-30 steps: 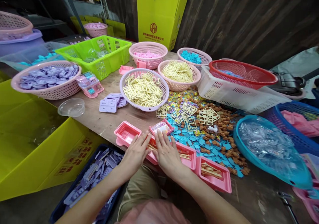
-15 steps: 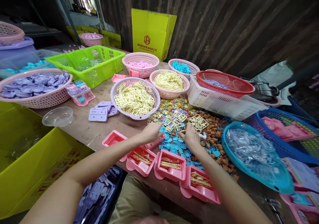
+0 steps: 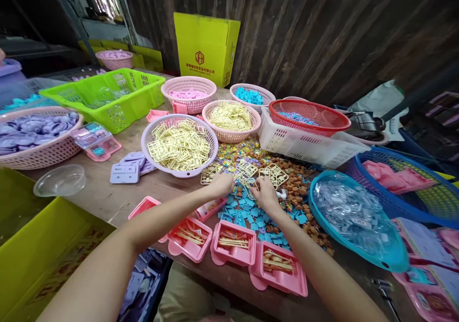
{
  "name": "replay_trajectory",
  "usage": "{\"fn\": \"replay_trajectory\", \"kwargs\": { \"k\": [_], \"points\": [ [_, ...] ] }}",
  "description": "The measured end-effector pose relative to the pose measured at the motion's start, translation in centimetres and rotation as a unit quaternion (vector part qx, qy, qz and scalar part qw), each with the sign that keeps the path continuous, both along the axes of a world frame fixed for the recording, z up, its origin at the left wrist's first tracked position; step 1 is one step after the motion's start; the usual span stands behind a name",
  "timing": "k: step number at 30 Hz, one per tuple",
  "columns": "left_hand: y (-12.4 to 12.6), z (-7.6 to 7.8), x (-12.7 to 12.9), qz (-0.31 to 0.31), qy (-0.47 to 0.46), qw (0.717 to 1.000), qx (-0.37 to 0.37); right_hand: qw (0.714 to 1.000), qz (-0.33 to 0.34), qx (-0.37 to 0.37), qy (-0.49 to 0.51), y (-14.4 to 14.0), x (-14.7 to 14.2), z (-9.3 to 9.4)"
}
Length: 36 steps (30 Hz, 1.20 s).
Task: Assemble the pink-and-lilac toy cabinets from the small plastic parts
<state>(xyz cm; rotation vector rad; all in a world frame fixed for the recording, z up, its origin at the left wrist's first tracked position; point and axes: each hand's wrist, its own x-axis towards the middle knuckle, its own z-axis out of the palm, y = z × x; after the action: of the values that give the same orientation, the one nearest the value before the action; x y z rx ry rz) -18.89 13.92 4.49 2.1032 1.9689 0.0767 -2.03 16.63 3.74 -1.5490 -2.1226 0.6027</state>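
Cream frames (image 3: 247, 170) under both hands

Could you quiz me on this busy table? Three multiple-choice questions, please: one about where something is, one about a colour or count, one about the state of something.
1. Where is the yellow box?
A. at the table's far edge, by the wall
B. under the table
C. on the person's lap

2. What colour are the parts in the lilac basket?
A. red
B. pale yellow
C. black

3. What are both hands doing?
A. resting on a lap
B. fingering yellow frames on the heap of small pieces
C. lifting a basket

Answers: 1 A, it stands against the wooden wall. 2 B, cream-yellow frames fill it. 3 B, the left hand and right hand touch the yellow frames.
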Motion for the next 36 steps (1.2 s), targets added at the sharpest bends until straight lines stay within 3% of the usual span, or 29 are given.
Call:
{"fn": "replay_trajectory", "kwargs": {
  "k": [6,14,22,25,30,36],
  "points": [
    [0.6,1.4,-1.6,-0.016,-0.044,0.999,-0.015,0.974,-0.032,-0.126,0.187,0.8,2.4,1.2],
    [5.9,1.1,1.4,0.004,-0.129,0.992,0.006,0.903,-0.112,-0.240,0.338,-0.1,4.0,2.7],
    [8.9,-0.1,0.9,-0.003,-0.229,0.973,-0.014,0.854,-0.063,-0.302,0.420,-1.2,4.9,3.6],
    [9.0,-0.3,0.5,0.012,-0.271,0.962,0.010,0.856,-0.056,-0.301,0.416,-1.2,4.9,3.5],
    [8.4,0.0,-0.1,0.034,-0.346,0.937,0.012,0.892,-0.069,-0.236,0.378,-0.9,4.9,3.3],
    [7.6,0.1,-0.9,0.078,-0.380,0.922,0.009,0.876,-0.129,-0.198,0.421,-0.6,6.1,3.3]
  ]
}}
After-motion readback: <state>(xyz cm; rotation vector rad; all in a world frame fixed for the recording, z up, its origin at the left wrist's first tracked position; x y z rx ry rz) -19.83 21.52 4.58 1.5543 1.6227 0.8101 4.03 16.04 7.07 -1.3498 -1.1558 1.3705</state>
